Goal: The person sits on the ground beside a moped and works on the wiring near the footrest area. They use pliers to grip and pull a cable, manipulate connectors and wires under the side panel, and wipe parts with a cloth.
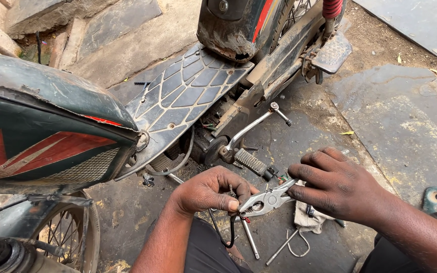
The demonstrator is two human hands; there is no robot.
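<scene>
One pair of steel pliers [265,200] sits low of centre, its handles gripped by the right hand [336,184], fingers wrapped tight. At nine o'clock from it, the left hand [207,190] pinches one thin black wire [225,233] at the pliers' nose. At five o'clock lie one grey rag [307,217] and two slim metal rods [249,237]. Beyond, at twelve, one ribbed footpeg [250,162] juts from a dusty scooter [188,91] on stained concrete floor [395,121].
</scene>
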